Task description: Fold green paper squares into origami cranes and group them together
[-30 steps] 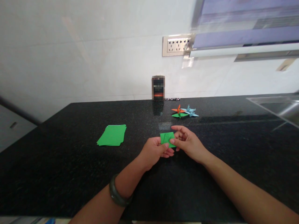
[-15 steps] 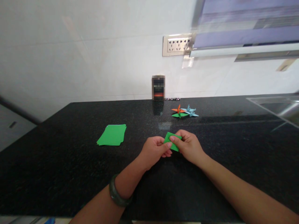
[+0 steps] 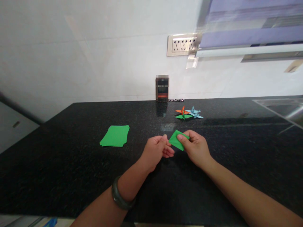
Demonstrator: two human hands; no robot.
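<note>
Counter (image 3: 71,176): black stone, glossy, finely speckled. Stack (image 3: 115,136): flat green paper sheets, four-sided, edges unevenly aligned, lying on the counter. Bangle (image 3: 119,194): smooth, dark, rounded ring, worn behind the left hand (image 3: 156,151). Left hand: fingers loosely curled, thumb lifted slightly apart; tips at the left corner of the folded paper (image 3: 175,140), contact cannot be told. Block (image 3: 162,90): dark, upright, rectangular, detail blurred. Folded paper: green, matte, layered, roughly diamond-shaped, creased; tilted between both hands, above the counter. Cranes (image 3: 184,116): folded paper, pointed wings, orange, green and pale blue, grouped closely. Right hand (image 3: 197,148): thumb pressed on top, fingers beneath, pinching the folded paper's right side. Sink (image 3: 276,108): shiny metal, straight-edged.
</note>
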